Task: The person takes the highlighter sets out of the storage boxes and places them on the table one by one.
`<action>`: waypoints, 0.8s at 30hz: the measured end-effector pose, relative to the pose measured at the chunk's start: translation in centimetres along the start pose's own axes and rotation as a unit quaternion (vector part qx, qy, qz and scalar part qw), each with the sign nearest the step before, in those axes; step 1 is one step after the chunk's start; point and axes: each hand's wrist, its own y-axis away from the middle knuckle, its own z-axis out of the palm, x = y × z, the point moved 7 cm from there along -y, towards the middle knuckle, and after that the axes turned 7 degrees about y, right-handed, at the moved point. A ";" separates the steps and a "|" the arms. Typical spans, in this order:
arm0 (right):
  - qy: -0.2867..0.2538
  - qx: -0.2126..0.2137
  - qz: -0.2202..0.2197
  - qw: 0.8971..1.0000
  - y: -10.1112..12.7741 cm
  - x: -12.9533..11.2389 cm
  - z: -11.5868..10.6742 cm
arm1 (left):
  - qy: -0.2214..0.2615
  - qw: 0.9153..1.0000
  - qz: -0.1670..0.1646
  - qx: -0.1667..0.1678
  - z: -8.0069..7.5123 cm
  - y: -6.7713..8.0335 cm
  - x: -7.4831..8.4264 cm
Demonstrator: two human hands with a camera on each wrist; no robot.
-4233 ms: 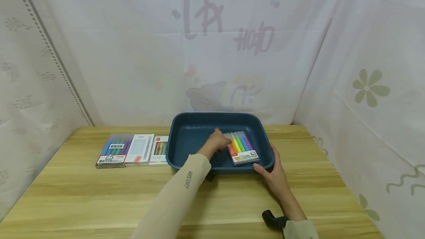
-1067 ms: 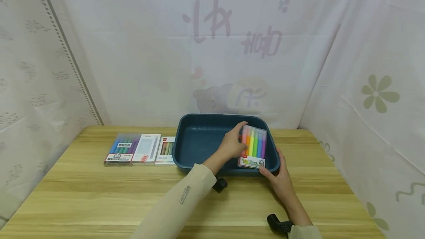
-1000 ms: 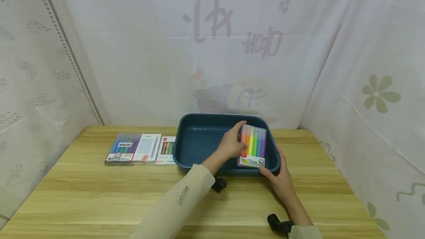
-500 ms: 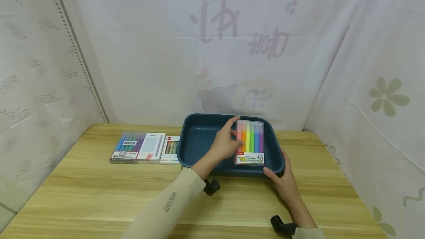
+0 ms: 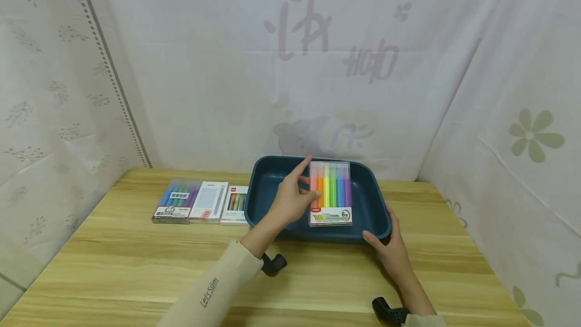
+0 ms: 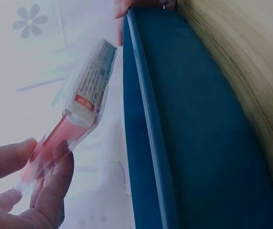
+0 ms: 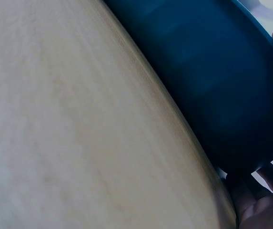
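Left hand (image 5: 290, 201): its fingers pinch the marker pack (image 5: 330, 193) by its left side and hold it up over the tray (image 5: 367, 226).
Right hand (image 5: 390, 246): it grips the tray's near right corner.
Marker pack: lifted, standing almost straight up, above the tray.
Tray: it sits on the table (image 5: 113, 266) with nothing lying inside.
Other packs (image 5: 199, 208): three lie flat, left of the tray.
How far: one pack is in hand, none rest in the tray.
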 end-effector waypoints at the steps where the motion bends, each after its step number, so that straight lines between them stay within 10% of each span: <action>1: -0.001 0.000 -0.001 1.000 0.0 0.0 0.0 | -0.001 1.000 0.004 0.005 -0.4 0.2 0.0; 24: -0.005 -0.016 -0.009 1.000 0.0 0.2 0.0 | 0.129 0.977 -0.002 0.170 -9.4 4.6 -2.5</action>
